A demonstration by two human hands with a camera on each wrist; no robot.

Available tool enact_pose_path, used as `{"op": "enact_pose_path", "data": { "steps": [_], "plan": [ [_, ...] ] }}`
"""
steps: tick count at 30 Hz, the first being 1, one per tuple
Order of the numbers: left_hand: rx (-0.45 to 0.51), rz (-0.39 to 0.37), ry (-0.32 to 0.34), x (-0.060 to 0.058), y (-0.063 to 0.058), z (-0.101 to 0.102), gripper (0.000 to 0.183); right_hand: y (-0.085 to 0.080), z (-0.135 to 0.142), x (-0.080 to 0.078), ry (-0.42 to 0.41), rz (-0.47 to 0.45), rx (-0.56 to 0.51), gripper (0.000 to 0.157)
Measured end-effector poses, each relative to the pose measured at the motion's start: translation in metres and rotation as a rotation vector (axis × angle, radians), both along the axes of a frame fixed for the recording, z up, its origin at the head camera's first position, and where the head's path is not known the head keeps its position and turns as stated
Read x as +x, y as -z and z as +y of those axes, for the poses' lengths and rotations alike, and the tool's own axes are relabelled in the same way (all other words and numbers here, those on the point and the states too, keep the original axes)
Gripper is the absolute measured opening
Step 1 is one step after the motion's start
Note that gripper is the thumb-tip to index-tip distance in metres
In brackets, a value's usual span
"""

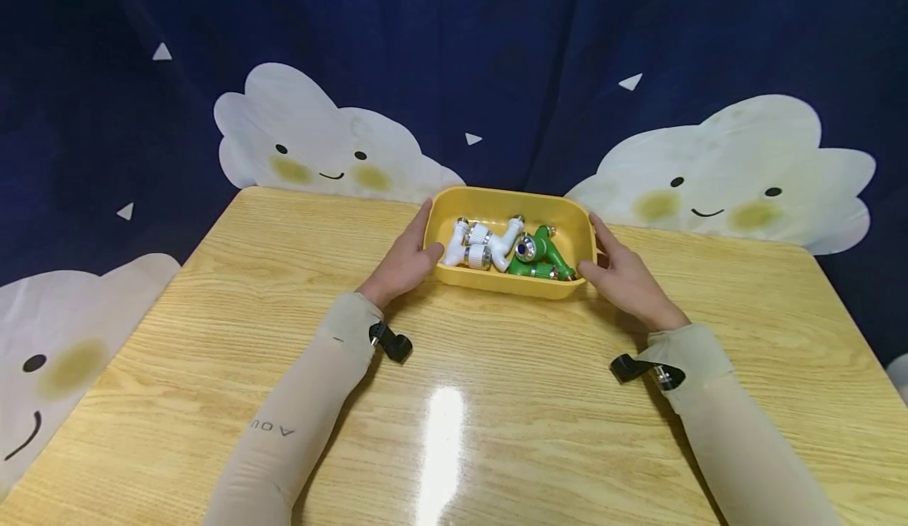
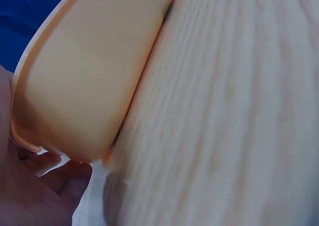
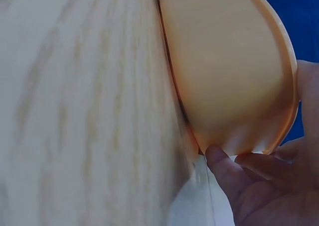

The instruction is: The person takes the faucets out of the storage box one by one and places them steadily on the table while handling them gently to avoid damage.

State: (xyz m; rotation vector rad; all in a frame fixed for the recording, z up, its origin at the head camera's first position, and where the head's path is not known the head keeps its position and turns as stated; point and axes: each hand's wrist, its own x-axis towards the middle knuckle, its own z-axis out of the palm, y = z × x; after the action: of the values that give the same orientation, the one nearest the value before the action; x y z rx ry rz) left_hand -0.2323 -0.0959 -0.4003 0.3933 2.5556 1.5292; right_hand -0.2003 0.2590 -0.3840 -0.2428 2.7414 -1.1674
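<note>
The bin (image 1: 496,281) sits by the far edge of the surface (image 1: 539,408), about midway between the far corners. The left grip (image 1: 404,262) and right grip (image 1: 627,275) clasp its two ends, each thumb at the rim and fingers outside the wall.

The likeliest trouble is a tilt: if one end rises ahead of the other, the loose white valves (image 1: 456,246), toward the bin's left end, and green valves (image 1: 542,248), by its near right corner, could slide together and shift the weight. The walls look smooth, so a weak hold on either end could let it slip. A push away from the person could carry the bin past the far edge into the curtain (image 1: 440,76).

The fingertips behind the end walls are hard to see from the head. Both wrist views cut off part of the bin and show none of its contents; whether its base lies fully flat is unclear. The green valves overlap, hiding parts of each other, and both forearms run out of frame.
</note>
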Motion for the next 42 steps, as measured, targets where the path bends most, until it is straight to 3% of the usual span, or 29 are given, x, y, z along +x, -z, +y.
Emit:
{"op": "enact_pose_path", "data": {
  "steps": [26, 42],
  "plan": [
    [-0.006, -0.016, -0.009, 0.0041, -0.0011, 0.0005, 0.082, -0.0013, 0.002, -0.0025, -0.036, -0.005, -0.026, 0.086],
    [0.002, -0.024, 0.001, 0.0089, -0.0007, -0.0001, 0.083, -0.0033, 0.0008, 0.004, -0.037, -0.004, 0.002, 0.086]
  ]
}}
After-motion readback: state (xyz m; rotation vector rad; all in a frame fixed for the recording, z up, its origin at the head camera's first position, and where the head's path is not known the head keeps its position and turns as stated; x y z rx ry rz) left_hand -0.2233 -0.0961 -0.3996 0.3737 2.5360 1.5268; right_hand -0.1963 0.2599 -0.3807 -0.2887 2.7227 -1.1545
